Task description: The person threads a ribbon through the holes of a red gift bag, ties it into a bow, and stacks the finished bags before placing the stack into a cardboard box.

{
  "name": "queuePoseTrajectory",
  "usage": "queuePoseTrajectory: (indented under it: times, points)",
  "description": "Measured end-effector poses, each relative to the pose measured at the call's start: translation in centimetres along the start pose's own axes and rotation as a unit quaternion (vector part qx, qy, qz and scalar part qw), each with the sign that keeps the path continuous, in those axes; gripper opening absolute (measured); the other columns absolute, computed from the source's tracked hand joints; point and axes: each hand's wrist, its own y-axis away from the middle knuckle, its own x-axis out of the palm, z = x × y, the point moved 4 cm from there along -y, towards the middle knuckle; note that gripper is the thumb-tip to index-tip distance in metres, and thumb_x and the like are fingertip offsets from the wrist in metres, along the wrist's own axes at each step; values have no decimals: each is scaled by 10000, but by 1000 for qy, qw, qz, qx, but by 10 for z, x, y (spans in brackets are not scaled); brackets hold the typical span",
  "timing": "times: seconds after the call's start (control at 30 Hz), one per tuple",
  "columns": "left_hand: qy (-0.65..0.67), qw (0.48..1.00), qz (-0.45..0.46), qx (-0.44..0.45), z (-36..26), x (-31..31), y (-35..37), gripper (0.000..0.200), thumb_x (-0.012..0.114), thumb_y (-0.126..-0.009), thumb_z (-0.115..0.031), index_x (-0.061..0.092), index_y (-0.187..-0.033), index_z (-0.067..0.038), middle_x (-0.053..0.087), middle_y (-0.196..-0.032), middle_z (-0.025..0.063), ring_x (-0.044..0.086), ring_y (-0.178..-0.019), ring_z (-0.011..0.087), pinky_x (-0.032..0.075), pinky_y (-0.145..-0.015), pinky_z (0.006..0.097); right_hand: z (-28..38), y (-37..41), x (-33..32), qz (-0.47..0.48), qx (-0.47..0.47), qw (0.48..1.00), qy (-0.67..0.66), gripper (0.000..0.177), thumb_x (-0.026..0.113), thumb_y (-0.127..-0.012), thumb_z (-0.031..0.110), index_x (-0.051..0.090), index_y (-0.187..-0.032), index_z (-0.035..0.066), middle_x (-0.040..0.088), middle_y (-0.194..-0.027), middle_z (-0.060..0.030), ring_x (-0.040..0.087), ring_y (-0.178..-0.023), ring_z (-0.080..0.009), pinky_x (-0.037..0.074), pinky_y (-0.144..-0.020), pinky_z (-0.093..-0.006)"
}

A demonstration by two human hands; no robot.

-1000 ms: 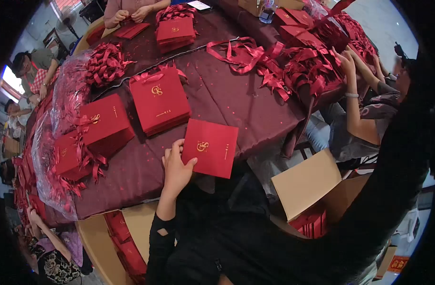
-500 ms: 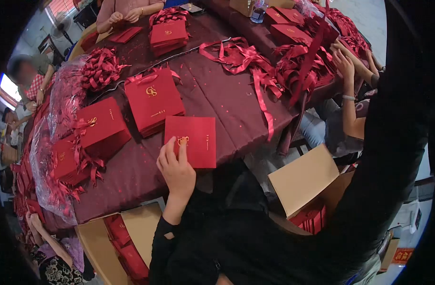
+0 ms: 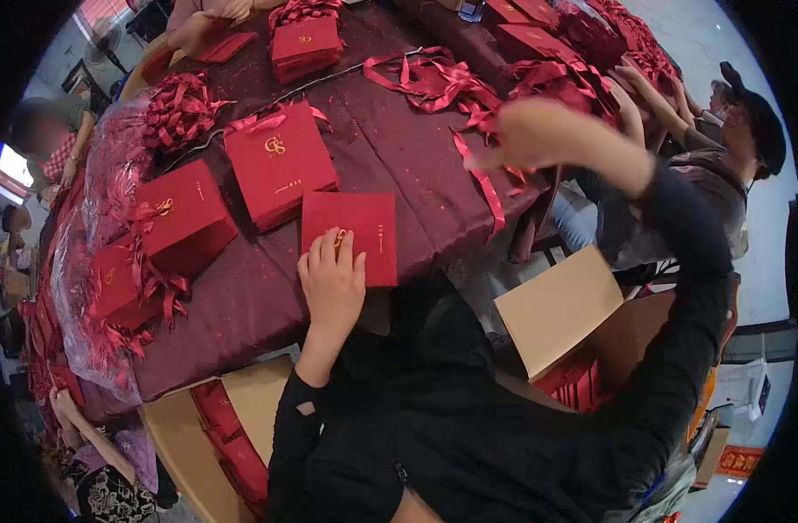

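Observation:
My left hand (image 3: 333, 277) lies with its fingers stretched out on a flat red paper bag (image 3: 364, 225) with gold lettering, at the table's front edge. My right hand (image 3: 538, 139) is blurred by motion above the red ribbons (image 3: 429, 87) on the right of the table. One ribbon (image 3: 493, 205) hangs down below it near the table corner. Whether its fingers hold a ribbon cannot be made out. Just behind the left hand, a stack of red bags (image 3: 281, 170) with a gold logo and ribbon handles lies on the cloth.
More red bags (image 3: 185, 205) and plastic wrap (image 3: 111, 187) lie at left. A bag stack (image 3: 305, 48) sits at the back. Open cardboard boxes, one at right (image 3: 560, 305) and one at left (image 3: 177, 436), hold red bags. Co-workers sit around the dark red tablecloth (image 3: 373, 157).
My right hand has come into view over the ribbons, its arm lowered from the right edge. The long strip raised there is gone from sight. My left hand stays on the bag, its fingers flatter.

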Motion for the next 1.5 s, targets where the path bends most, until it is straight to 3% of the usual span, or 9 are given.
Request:
queuePoseTrajectory:
  times: [0.2, 0.4, 0.57, 0.77, 0.87, 1.1, 1.13, 1.27, 1.5]
  points:
    - [37, 999, 16, -15, 4, -5, 3, 360, 609, -792, -196, 550, -1107, -33, 489, -1162, 134, 447, -1089, 298, 334, -910, 425, -38, -105, 158, -82, -71, 982, -154, 530, 688, -675, 455, 603, -810, -51, 600, -810, -243, 594, -781, -381, 464, -675, -445]
    - [-2, 995, 16, -101, 8, -16, 6, 430, 609, -801, -318, 554, -1152, -77, 318, -1335, 198, 277, -1241, 384, 241, -988, 503, -59, -137, 99, -102, -321, 891, -306, 196, 631, -712, 128, 614, -793, -50, 601, -644, -158, 591, -577, -241, 461, -564, -348]
    - [14, 993, 15, -114, 12, -16, 19, 498, 601, -808, -361, 511, -1203, -73, 248, -1377, 226, 284, -1233, 400, 288, -961, 514, -169, -158, -34, -298, -96, 705, -636, 122, 588, -792, 109, 585, -730, 4, 517, -592, 17, 408, -458, -74, 299, -404, -251]
    - [12, 992, 10, -127, 11, -22, 18, 567, 646, -755, -306, 467, -1240, -74, 277, -1341, 264, 301, -1223, 398, 287, -984, 478, -301, -288, 17, -496, 34, 691, -525, 330, 714, -740, 285, 603, -712, -24, 551, -596, -32, 426, -461, -107, 325, -456, -281]
    - [27, 991, -14, -131, 11, -31, 12, 644, 674, -728, -208, 396, -1284, -41, 334, -1290, 245, 342, -1174, 392, 303, -965, 457, -196, -181, 1, -317, 182, 804, -470, 380, 723, -726, 320, 585, -675, -31, 542, -575, -47, 461, -493, -124, 353, -488, -295]
    - [158, 967, -28, -197, 32, -18, -4, 566, 656, -674, 1, 401, -1179, 10, 482, -1001, 206, 445, -942, 382, 364, -840, 427, -181, -60, -14, -464, -150, 835, -254, 155, 437, -907, 164, 543, -911, 51, 510, -688, -4, 462, -556, -90, 353, -480, -256]
    - [176, 964, -35, -194, 35, -17, -6, 514, 660, -671, 3, 421, -1126, 1, 509, -992, 208, 461, -948, 388, 376, -829, 429, -78, -5, -36, -316, -94, 658, -677, 137, 408, -904, 78, 534, -957, 87, 489, -640, 12, 415, -491, -37, 283, -434, -201]
    - [248, 942, -23, -225, 38, -8, -6, 460, 655, -692, 1, 419, -1087, -17, 554, -964, 217, 517, -923, 407, 409, -774, 446, 14, 52, -1, -206, -316, 654, -655, 104, 460, -904, 96, 543, -956, 60, 566, -686, -7, 406, -508, -1, 254, -429, -146]
    - [312, 917, -23, -247, 51, 6, -4, 398, 625, -731, -23, 425, -1075, -35, 591, -943, 203, 574, -905, 375, 447, -747, 416, 141, -79, 110, -155, -301, 596, -729, 51, 546, -861, 30, 552, -895, -8, 578, -757, -11, 523, -718, -54, 407, -669, -190]
